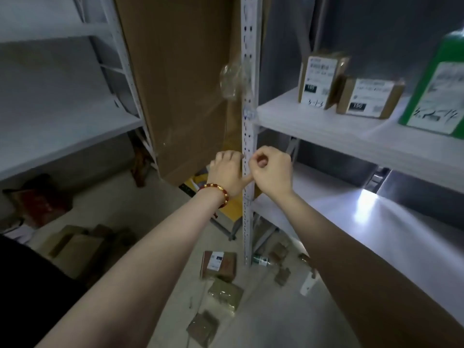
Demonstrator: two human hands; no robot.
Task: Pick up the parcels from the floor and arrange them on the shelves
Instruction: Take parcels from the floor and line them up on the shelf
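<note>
**Both hands up at the shelf post, parcels waiting on the floor**

Here we are at centre frame: the left hand (226,172), beaded bracelet (218,194) on its wrist, is just beside the white shelf post (248,121), thumb stretched across it. Its fingers curl away from the camera, so I cannot tell whether it holds anything. The right hand (272,172) sits on the other side of the post, balled into a loose fist with nothing visible inside.

Down at lower centre, a brown labelled parcel (218,264) lies on the floor by the post's foot, with a greenish parcel (226,295) below it and a third parcel (202,327) nearer the bottom edge.

Upper right, the middle shelf (313,121) carries two brown boxes (321,76) side by side and a green parcel (437,84). A tall cardboard sheet (180,84) leans at upper centre.
</note>
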